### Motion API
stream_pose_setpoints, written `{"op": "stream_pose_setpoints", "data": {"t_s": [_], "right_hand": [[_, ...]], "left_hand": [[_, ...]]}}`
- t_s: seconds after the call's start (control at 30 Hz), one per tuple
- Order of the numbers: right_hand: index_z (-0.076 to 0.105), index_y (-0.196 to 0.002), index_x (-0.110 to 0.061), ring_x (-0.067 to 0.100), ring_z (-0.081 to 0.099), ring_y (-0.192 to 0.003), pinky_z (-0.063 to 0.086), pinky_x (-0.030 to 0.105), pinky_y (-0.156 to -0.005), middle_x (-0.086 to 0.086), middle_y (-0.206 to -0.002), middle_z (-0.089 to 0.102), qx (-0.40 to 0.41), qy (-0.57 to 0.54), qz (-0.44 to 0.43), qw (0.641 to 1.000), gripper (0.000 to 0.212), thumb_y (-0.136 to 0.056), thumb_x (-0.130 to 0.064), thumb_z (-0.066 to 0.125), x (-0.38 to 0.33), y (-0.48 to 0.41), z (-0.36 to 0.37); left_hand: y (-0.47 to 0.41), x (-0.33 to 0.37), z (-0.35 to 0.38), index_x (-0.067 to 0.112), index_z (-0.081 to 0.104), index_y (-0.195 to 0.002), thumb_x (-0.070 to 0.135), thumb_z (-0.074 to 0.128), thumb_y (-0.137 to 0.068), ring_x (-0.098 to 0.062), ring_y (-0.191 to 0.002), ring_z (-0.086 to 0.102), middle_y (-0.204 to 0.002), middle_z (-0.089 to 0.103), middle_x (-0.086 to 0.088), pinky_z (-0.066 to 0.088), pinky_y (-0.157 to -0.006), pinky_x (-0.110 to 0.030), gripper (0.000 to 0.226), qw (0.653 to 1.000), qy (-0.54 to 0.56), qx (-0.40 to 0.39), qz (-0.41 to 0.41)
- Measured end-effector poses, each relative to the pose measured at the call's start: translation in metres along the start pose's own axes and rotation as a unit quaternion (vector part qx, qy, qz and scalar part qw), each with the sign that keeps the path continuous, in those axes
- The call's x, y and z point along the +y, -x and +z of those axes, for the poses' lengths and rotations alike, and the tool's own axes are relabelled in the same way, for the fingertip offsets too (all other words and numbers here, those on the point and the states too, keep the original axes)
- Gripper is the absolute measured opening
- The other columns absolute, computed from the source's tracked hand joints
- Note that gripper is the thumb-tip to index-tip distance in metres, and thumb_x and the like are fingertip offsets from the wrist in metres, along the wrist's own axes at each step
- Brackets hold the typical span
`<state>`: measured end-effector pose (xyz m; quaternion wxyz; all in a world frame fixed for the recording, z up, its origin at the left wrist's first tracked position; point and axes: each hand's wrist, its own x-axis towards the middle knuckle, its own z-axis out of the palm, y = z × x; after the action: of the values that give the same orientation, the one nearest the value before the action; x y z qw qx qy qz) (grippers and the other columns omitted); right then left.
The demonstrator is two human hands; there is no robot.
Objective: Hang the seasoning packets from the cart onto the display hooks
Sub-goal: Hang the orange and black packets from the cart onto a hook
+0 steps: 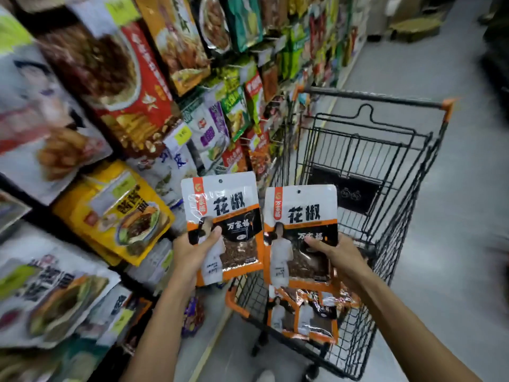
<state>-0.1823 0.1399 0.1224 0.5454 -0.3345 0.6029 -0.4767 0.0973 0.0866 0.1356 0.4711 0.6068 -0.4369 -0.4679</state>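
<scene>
My left hand [192,252] grips a white, orange and black seasoning packet [228,213] by its lower left corner, thumb across the front. My right hand [338,257] pinches a second, matching packet [300,216] at its lower right edge. Both packets stand upright side by side above the near end of the black wire cart [385,188], each with a small hang hole at the top. Several more of the same packets [305,315] lie in the bottom of the cart below my right hand. The display hooks are hidden behind the hanging goods.
A shelf wall of hanging food packets [132,86] fills the left side, with a yellow packet [115,210] closest to my left hand. The cart has orange corner trim [234,301]. Grey aisle floor [454,244] runs on the right. Cardboard boxes [416,28] sit far back.
</scene>
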Motion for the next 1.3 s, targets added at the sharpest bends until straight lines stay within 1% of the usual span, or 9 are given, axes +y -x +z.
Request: {"op": "stream_pose_setpoints", "data": {"t_s": [0.23,0.33,0.5,0.67,0.8,0.87,0.97,1.13,1.3], "right_hand": [[0.071,-0.086,-0.005,0.023,0.072,-0.083,0.054,0.041,-0.080,0.013,-0.087,0.074,-0.149,0.049,-0.075,0.985,0.051,-0.056,-0.045,0.081,-0.059,0.034,0.076],[0.073,-0.063,-0.027,0.012,0.072,-0.076,0.054,0.022,-0.061,-0.002,-0.066,0.071,-0.219,0.060,-0.116,0.967,0.010,-0.066,-0.035,0.077,-0.078,0.063,0.124],[0.071,-0.075,-0.026,-0.004,0.068,-0.076,0.048,0.014,-0.064,-0.013,-0.077,0.075,-0.314,0.068,-0.154,0.934,0.009,-0.072,-0.030,0.078,-0.086,0.123,0.205],[0.056,-0.061,-0.017,-0.010,0.058,-0.052,0.043,0.012,-0.055,-0.020,-0.047,0.060,-0.372,0.069,-0.170,0.910,0.030,-0.069,-0.030,0.081,-0.066,0.206,0.286],[0.059,-0.059,-0.029,-0.008,0.061,-0.066,0.043,0.023,-0.071,-0.007,-0.051,0.053,-0.435,0.083,-0.176,0.879,0.024,-0.070,-0.031,0.081,-0.038,0.295,0.343],[0.067,-0.082,-0.022,-0.013,0.058,-0.074,0.047,0.015,-0.068,-0.001,-0.101,0.049,-0.475,0.066,-0.178,0.860,0.017,-0.072,-0.030,0.079,-0.022,0.347,0.365],[0.069,-0.098,-0.030,-0.008,0.065,-0.092,0.050,0.012,-0.069,-0.017,-0.098,0.073,-0.545,0.075,-0.192,0.813,0.033,-0.068,-0.042,0.075,0.004,0.422,0.395],[0.069,-0.089,-0.031,-0.010,0.066,-0.081,0.048,0.004,-0.059,-0.023,-0.085,0.073,-0.582,0.062,-0.160,0.795,0.015,-0.075,-0.035,0.073,0.038,0.516,0.449],[0.070,-0.090,-0.035,-0.010,0.064,-0.090,0.043,0.016,-0.075,-0.024,-0.092,0.072,-0.606,0.072,-0.144,0.779,0.022,-0.072,-0.048,0.069,0.049,0.579,0.495]], "left_hand": [[0.095,0.055,-0.101,0.011,0.066,-0.104,0.039,0.077,-0.065,-0.026,-0.099,0.066,-0.098,0.071,-0.008,0.056,-0.081,-0.035,0.049,0.987,0.021,0.150,0.058],[0.142,0.066,-0.153,0.001,0.062,-0.111,0.043,0.075,-0.064,-0.032,-0.104,0.063,-0.106,0.067,-0.017,0.051,-0.086,-0.041,0.065,0.974,0.018,0.208,0.084],[0.232,0.071,-0.237,0.017,0.055,-0.128,0.042,0.077,-0.065,-0.024,-0.115,0.058,-0.126,0.061,-0.004,0.047,-0.098,-0.045,0.071,0.944,0.031,0.313,0.098],[0.338,0.058,-0.317,0.024,0.063,-0.096,0.050,0.071,-0.064,-0.028,-0.099,0.063,-0.099,0.066,-0.011,0.053,-0.080,-0.041,0.043,0.916,0.003,0.390,0.090],[0.433,0.040,-0.381,0.020,0.062,-0.106,0.048,0.073,-0.066,-0.020,-0.097,0.064,-0.091,0.067,0.015,0.052,-0.078,-0.037,0.050,0.890,0.007,0.446,0.089],[0.482,0.032,-0.412,0.017,0.061,-0.088,0.047,0.073,-0.066,-0.010,-0.076,0.061,-0.076,0.060,0.010,0.046,-0.068,-0.031,0.038,0.876,-0.005,0.472,0.099],[0.552,0.018,-0.457,0.014,0.031,-0.065,0.046,0.071,-0.067,-0.013,-0.055,0.036,-0.059,0.030,0.001,0.031,-0.056,-0.038,0.051,0.856,-0.027,0.507,0.099],[0.639,-0.003,-0.519,0.017,0.042,-0.079,0.031,0.072,-0.081,-0.019,-0.072,0.046,-0.077,0.042,-0.003,0.036,-0.072,-0.038,0.033,0.836,-0.008,0.544,0.076],[0.688,-0.011,-0.569,0.022,0.043,-0.080,0.032,0.072,-0.080,-0.018,-0.075,0.041,-0.080,0.039,0.000,0.040,-0.075,-0.040,0.031,0.813,0.001,0.578,0.068]]}}
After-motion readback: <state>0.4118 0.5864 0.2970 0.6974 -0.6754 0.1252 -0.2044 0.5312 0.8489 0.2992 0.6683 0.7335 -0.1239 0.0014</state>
